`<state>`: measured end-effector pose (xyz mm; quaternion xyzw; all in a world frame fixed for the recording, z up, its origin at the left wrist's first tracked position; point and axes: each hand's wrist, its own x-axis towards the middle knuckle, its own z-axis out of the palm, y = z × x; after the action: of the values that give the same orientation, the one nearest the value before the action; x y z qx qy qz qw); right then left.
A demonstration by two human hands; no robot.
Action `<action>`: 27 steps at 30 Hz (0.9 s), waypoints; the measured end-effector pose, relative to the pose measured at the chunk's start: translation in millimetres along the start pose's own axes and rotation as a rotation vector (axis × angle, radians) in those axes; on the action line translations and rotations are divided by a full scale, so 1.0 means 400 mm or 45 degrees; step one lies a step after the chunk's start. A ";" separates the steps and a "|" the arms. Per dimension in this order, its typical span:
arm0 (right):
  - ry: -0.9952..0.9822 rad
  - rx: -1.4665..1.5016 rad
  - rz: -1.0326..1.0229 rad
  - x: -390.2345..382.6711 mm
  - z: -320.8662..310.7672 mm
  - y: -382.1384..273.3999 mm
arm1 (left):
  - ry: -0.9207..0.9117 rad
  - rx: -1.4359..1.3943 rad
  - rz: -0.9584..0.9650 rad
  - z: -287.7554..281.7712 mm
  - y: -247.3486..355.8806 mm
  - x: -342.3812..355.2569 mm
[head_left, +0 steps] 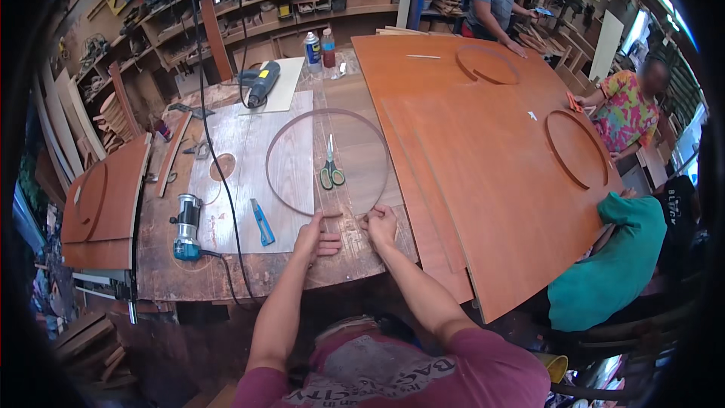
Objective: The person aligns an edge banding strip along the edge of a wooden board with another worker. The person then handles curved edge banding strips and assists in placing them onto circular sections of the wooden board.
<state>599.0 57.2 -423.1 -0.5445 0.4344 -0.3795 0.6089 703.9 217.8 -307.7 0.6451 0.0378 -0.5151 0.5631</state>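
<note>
"Where was the brown strip [328, 110]?"

"Over the workbench [340, 264], bent into a loop around the scissors [331, 171]. Its long axis followed the curve; its gap faced about half past five."

"And the grip?"

"Narrow both sides: left hand [319, 239] pinching the end near six, right hand [381, 227] the end near five."

I read the thin brown ring [330, 111] as smooth and matt from here, though I cannot tell its material. The scissors [331, 168] have shiny metal blades and plastic-looking grips. I see rough, scuffed wood on the bench [170, 281], a sheen on the smooth orange-brown panel [483, 159], glossy metal and plastic-looking teal on the router [187, 225], matt cloth in the maroon shirt [355, 374].
</note>
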 end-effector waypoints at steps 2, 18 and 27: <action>-0.021 -0.089 0.008 -0.021 -0.006 0.004 | -0.073 -0.018 -0.015 -0.023 -0.027 -0.004; 0.178 -0.294 -0.523 -0.391 -0.007 -0.221 | 0.749 0.418 1.061 -1.059 -0.002 -0.884; 0.532 -0.841 -1.012 -0.819 0.240 -0.294 | 1.763 1.441 0.824 -2.249 0.315 -0.389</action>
<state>581.2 381.7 -265.8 -0.7415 0.4031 -0.5235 0.1166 1270.1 943.3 -259.2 0.9632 -0.0725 0.2208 0.1349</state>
